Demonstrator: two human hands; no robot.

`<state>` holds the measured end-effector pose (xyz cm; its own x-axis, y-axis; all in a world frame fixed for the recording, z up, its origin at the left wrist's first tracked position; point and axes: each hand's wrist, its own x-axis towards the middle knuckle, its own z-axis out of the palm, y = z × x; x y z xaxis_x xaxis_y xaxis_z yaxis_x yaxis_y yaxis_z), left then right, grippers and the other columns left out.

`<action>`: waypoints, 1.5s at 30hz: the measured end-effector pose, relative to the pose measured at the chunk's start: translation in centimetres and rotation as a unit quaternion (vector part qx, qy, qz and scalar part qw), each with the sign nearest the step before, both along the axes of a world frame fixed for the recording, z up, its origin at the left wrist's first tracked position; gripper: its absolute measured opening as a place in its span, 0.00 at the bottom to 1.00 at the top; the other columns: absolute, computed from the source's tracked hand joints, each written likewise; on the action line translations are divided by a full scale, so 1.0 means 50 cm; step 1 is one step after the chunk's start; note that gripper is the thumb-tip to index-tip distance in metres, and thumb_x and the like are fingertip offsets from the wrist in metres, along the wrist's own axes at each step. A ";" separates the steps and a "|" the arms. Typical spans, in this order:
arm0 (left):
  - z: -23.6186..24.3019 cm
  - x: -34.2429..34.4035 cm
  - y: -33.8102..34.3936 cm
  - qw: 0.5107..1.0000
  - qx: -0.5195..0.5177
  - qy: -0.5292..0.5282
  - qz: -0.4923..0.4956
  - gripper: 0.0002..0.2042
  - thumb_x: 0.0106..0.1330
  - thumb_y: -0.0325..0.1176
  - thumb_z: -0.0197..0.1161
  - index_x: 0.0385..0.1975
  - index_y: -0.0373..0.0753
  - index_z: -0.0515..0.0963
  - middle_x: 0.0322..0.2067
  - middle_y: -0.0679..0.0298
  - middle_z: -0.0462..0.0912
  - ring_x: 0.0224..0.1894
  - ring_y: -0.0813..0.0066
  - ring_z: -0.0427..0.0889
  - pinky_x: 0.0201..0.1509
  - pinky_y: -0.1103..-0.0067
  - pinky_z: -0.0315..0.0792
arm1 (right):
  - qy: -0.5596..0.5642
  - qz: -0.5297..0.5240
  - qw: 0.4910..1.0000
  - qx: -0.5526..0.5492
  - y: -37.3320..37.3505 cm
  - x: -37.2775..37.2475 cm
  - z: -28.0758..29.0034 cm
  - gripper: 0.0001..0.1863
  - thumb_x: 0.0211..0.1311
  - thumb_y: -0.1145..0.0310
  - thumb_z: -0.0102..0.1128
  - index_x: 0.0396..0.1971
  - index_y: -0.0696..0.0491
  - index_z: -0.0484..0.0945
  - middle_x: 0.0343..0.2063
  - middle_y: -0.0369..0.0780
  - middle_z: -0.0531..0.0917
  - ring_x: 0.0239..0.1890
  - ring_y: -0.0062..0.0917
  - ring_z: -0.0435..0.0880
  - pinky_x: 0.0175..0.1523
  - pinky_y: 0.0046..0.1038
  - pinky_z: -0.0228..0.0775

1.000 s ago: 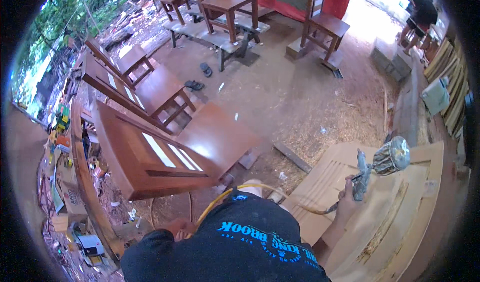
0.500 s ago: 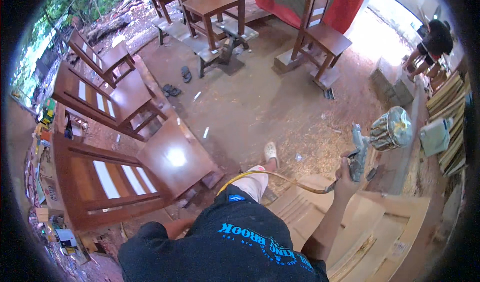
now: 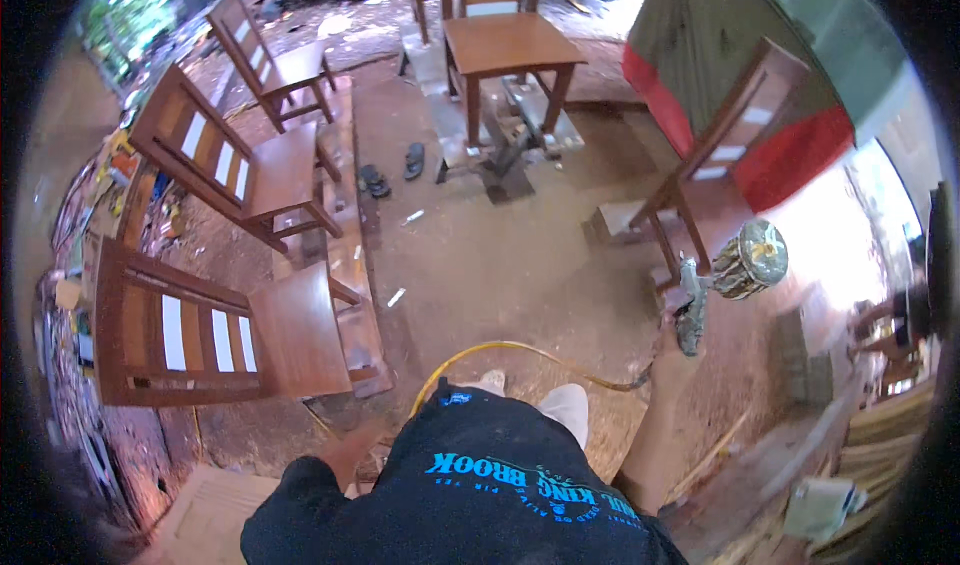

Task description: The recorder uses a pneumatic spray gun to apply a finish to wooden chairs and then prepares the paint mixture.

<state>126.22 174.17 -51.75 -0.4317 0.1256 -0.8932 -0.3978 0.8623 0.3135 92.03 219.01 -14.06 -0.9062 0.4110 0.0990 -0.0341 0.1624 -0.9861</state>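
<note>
My right hand (image 3: 672, 350) is wrapped round the handle of a spray gun (image 3: 691, 315), held out in front and to the right. A silvery, stained paint cup (image 3: 750, 260) sits at the gun's side. From the grip a yellow-brown air hose (image 3: 525, 348) curves back to my waist. On the left my forearm (image 3: 350, 453) reaches down beside the dark shirt; that hand's fingers are blurred and partly hidden. Beyond the spray gun stands a brown wooden chair (image 3: 715, 190), partly covered by the cup.
Several glossy brown chairs with white-covered back slats line the left, the nearest chair (image 3: 300, 330) close by. Another chair (image 3: 515, 45) stands on a low bench ahead. Sandals (image 3: 374, 181) lie on the floor. A green-and-red cloth (image 3: 720, 65) hangs far right; concrete blocks (image 3: 803, 355) stand right.
My view has turned right and moved forward. The pale wooden panel has left my right side. The spray gun stays in my right hand, now in front of the right-hand chair.
</note>
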 end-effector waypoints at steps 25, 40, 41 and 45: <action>0.749 -0.589 0.901 0.926 -0.156 0.021 0.344 0.20 0.66 0.51 0.57 0.39 0.38 0.81 0.36 0.48 0.83 0.40 0.54 0.84 0.41 0.60 0.75 | -0.010 0.408 0.912 -0.037 0.159 -0.853 -0.052 0.04 0.63 0.72 0.64 0.36 0.55 0.81 0.27 0.26 0.77 0.27 0.11 0.70 0.31 0.18 0.62; 0.775 -0.851 0.974 0.768 0.050 0.330 0.547 0.14 0.64 0.39 0.61 0.34 0.30 0.79 0.19 0.52 0.78 0.22 0.68 0.77 0.28 0.67 0.69 | 0.062 0.325 0.928 0.170 0.416 -1.065 -0.141 0.20 0.62 0.64 0.66 0.44 0.67 0.80 0.43 0.49 0.84 0.41 0.34 0.79 0.50 0.35 0.71; 0.749 -0.858 0.985 0.749 0.078 0.354 0.554 0.14 0.64 0.39 0.62 0.33 0.30 0.79 0.17 0.54 0.77 0.20 0.72 0.75 0.25 0.68 0.67 | 0.063 0.328 0.927 0.170 0.420 -1.061 -0.139 0.20 0.62 0.64 0.66 0.44 0.67 0.80 0.43 0.49 0.84 0.41 0.34 0.79 0.50 0.35 0.71; 0.728 -0.897 0.989 0.736 0.116 0.365 0.559 0.14 0.64 0.39 0.63 0.34 0.31 0.79 0.18 0.58 0.78 0.19 0.75 0.75 0.24 0.71 0.68 | 0.057 0.339 0.928 0.143 0.440 -1.096 -0.171 0.22 0.62 0.65 0.66 0.49 0.66 0.78 0.45 0.48 0.83 0.43 0.32 0.79 0.52 0.33 0.71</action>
